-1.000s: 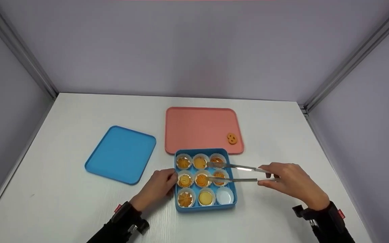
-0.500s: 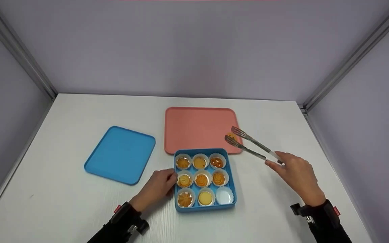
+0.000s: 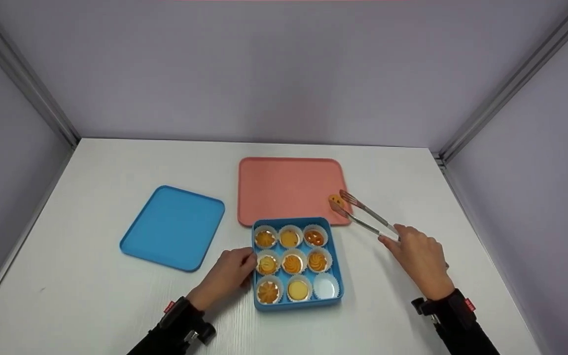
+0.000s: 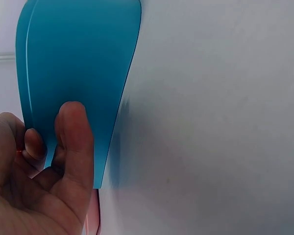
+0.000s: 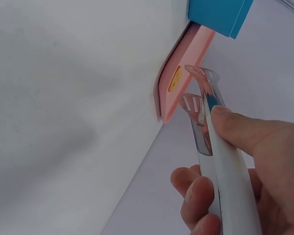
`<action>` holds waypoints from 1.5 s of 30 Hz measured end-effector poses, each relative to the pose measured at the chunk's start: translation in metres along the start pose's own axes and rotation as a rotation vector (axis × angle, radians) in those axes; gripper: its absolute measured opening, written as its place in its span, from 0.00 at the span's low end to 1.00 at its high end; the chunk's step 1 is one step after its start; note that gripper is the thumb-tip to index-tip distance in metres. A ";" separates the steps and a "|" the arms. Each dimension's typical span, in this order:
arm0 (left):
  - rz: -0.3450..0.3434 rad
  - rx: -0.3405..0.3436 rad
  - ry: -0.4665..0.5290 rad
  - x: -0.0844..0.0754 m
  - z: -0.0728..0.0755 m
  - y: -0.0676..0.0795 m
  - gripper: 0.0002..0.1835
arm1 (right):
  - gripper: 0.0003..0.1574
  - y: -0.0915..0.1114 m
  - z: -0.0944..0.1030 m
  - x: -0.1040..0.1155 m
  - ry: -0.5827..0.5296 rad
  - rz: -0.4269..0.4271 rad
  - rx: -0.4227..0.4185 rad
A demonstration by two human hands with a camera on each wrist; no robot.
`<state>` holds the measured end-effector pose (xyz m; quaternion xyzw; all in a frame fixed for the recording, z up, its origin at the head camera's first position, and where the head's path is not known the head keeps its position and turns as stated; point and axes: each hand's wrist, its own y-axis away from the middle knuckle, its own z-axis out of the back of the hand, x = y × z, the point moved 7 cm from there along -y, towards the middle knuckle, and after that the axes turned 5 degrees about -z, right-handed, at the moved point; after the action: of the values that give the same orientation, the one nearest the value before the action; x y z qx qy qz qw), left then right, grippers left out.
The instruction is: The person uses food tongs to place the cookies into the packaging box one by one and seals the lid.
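My left hand [image 3: 229, 270] is at the left side of a blue box [image 3: 298, 307]. In the left wrist view its fingers lie along the outer wall, with one tip at the rim. Paper cups fill the box in rows; most hold small pastries, while the front right cup [image 3: 326, 286] is bare. My right hand [image 3: 419, 256] holds slotted metal tongs [image 3: 369, 212] with white grips. The tongs' tips are spread apart over the front right corner of a pink tray [image 3: 289, 190]. Close to the tips is a small round cookie [image 3: 336, 199] with dark marks.
A flat blue tray [image 3: 173, 227] lies at an angle on the left of the white table [image 3: 91, 296]. The pink tray sits right behind the box. Grey panels [image 3: 284, 69] stand around the table at the back and sides.
My right hand has swung the tongs from over the box, up and around, to the cookie on the pink tray. Their tips have dipped slightly lower. My left hand stays at the box.
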<state>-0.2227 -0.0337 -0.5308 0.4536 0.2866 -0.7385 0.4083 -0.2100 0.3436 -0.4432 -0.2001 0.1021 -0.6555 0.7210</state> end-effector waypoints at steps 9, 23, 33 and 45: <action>0.003 0.003 -0.010 0.003 -0.001 -0.001 0.14 | 0.30 0.001 -0.005 0.002 0.034 0.010 -0.003; 0.016 0.006 -0.010 0.004 -0.001 -0.001 0.14 | 0.27 -0.002 -0.007 0.005 0.068 0.008 -0.002; 0.024 0.004 -0.014 0.002 0.000 0.000 0.15 | 0.22 -0.003 -0.009 0.003 0.094 0.034 -0.016; 0.010 0.010 -0.015 0.000 0.001 0.001 0.15 | 0.23 -0.011 -0.027 -0.006 -0.191 -0.093 0.241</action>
<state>-0.2220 -0.0350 -0.5306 0.4513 0.2778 -0.7413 0.4119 -0.2318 0.3449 -0.4640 -0.1780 -0.0557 -0.6736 0.7152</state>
